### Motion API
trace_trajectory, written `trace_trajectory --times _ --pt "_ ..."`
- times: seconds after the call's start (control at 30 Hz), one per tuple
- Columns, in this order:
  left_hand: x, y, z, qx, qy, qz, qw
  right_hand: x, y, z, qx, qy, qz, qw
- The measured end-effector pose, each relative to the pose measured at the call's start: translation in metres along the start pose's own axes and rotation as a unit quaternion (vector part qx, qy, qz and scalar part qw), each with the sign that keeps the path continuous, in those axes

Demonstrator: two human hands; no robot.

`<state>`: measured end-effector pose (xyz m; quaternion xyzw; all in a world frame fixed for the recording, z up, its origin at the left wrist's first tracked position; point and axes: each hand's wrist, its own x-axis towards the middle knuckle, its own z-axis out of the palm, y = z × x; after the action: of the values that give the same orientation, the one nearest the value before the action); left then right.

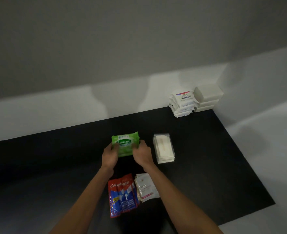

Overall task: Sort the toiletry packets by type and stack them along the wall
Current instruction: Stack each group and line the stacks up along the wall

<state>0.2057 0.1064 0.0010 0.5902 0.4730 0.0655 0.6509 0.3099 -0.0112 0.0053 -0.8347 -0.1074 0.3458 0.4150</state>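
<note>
A green Sanicare wipes packet (125, 141) is held over the middle of the black surface (55, 166). My left hand (109, 155) grips its left edge and my right hand (141, 153) grips its right edge. Red and blue Colgate sachets (121, 195) lie near me, with white Dove sachets (146, 187) beside them on the right. A pile of clear flat packets (163, 147) sits right of my hands. Against the wall stand a stack of Dove soap packets (182, 103) and a stack of plain white boxes (206, 97).
The grey wall with its white baseboard (55, 105) runs along the back of the black surface. A white ledge (266, 132) borders the surface on the right. The two finished stacks sit in the back right corner.
</note>
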Motion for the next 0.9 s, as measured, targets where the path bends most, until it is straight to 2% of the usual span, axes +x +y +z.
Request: trace_trajectory --times 0.17,0.53,0.77,0.9 --pt "0.034 0.016 0.011 -0.017 0.02 -0.01 1.0 0.042 -0.022 -0.005 -0.015 -0.014 0.025 0.999" --pt "0.101 0.032 0.054 -0.012 0.022 0.017 1.0 0.119 -0.043 -0.057 -0.09 -0.071 0.002 0.993" --pt "0.114 0.036 0.103 -0.017 0.022 0.026 0.999 0.142 -0.03 -0.106 -0.088 -0.075 -0.002 0.993" --pt "0.107 0.041 0.133 0.005 0.02 0.022 1.0 0.143 -0.008 -0.136 -0.07 -0.051 -0.006 0.996"
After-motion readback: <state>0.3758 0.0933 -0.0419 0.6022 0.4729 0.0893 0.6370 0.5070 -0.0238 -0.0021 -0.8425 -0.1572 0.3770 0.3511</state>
